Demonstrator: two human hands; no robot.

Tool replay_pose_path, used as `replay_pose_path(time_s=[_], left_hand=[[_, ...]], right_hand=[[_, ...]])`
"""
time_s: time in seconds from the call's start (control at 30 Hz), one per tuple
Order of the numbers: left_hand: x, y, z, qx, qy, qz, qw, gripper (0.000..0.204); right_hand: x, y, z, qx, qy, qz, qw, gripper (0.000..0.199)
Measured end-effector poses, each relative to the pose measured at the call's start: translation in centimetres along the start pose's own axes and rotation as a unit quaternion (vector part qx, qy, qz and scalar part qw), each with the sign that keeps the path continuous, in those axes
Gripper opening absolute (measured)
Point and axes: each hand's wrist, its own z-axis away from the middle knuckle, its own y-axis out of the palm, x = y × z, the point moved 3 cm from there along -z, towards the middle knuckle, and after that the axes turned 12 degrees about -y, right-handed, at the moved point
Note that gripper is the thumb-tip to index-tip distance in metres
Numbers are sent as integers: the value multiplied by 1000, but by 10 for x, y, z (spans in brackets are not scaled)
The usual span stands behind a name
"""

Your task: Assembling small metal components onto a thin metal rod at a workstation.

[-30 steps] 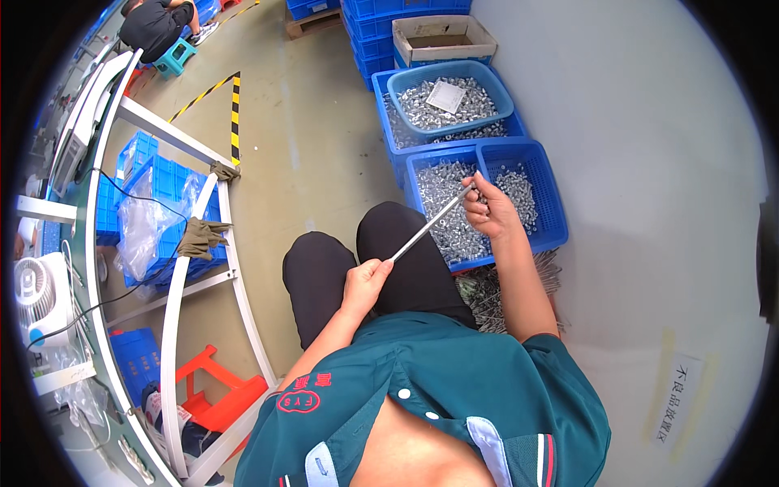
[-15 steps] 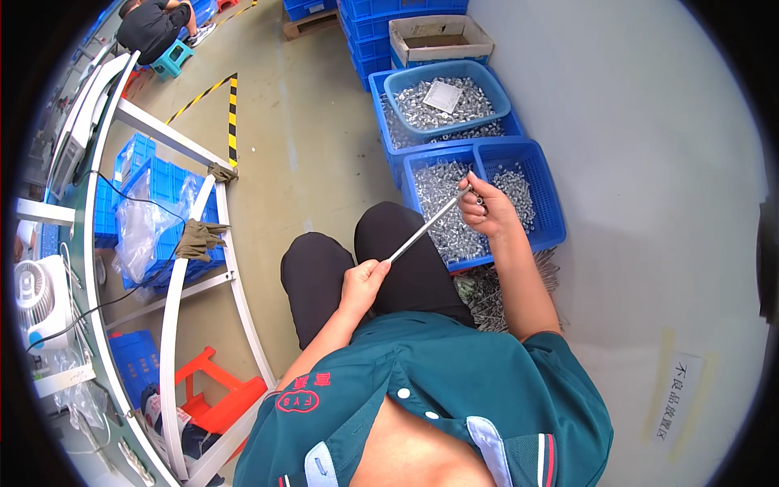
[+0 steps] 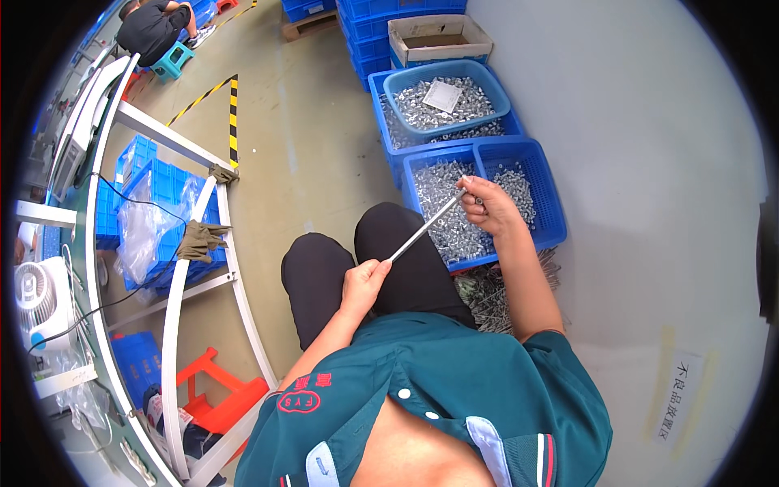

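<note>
A slim silver metal rod (image 3: 426, 226) slants up to the right between my two hands, above my right thigh. My left hand (image 3: 363, 286) is closed round its lower end. At the upper end, the fingertips of my right hand (image 3: 489, 203) pinch the rod's tip. A small metal nut (image 3: 479, 201) shows in the curled fingers of that same hand. Behind and below it stands a blue divided basket (image 3: 553, 191), filled with small silver metal parts (image 3: 442, 176) in both compartments.
A light blue basin (image 3: 393, 81) of metal parts rests on a blue crate, with an open box (image 3: 403, 26) beyond. Loose rods (image 3: 487, 300) lie by my right leg. A white-framed bench (image 3: 168, 357) and a red stool (image 3: 215, 406) are left. Far off, a person (image 3: 152, 31) sits.
My right hand has shifted very slightly down at the rod's upper end. The left hand and the rod look almost unchanged.
</note>
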Motion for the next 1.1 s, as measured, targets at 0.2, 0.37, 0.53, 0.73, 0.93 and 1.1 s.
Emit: replay_pose_path(time_s=[0.2,0.37,0.53,0.73,0.93,1.1], left_hand=[[3,-1,-2,4,-2,34,999,38],[1,0,-3,9,-8,38,999,38],[3,-1,-3,10,-12,37,999,38],[5,0,-2,6,-8,21,1000,39],[1,-1,-1,5,-4,10,1000,39],[0,-1,0,1,-6,1,1000,39]], right_hand=[[-11,14,7,-11,-41,9,999,28],[-14,-3,8,-26,-13,-114,993,29],[-15,-13,3,-41,-32,-127,990,18],[-15,-16,-3,-2,-27,-214,976,13],[-15,-14,-6,6,-5,-245,970,17],[-14,-8,-5,0,10,-222,975,18]])
